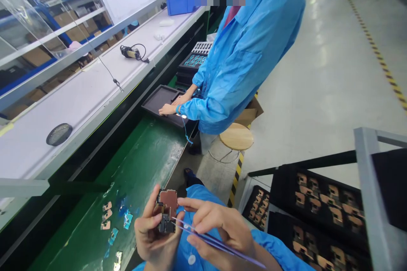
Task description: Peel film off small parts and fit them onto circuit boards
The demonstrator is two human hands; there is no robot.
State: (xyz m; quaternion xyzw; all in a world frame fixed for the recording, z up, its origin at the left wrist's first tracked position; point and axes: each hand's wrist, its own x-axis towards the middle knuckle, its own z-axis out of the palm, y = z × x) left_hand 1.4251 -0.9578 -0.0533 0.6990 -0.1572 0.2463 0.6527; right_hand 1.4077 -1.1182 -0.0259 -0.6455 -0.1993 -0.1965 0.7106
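Observation:
Between the thumb and fingers of my left hand (155, 237) is a small circuit board (167, 207), with a copper-coloured plate on its upper part and black parts below. My right hand (216, 224) grips a pair of purple tweezers (219, 243), their tips at the board's lower right side. My right index fingertip touches or nearly touches the board's right edge. Left of my hands, several copper-coloured pieces (107, 211) lie on the green bench top (85, 224). Near them are blue-filmed pieces (128, 219) and a silvery piece (118, 260).
A co-worker in a blue smock (244, 59) stands ahead, both hands at a black tray (159, 97). A round stool (237, 136) stands behind that person. At my right, a rack (365, 186) holds black trays of copper-coloured parts (333, 199). A conveyor belt (95, 89) runs along the left.

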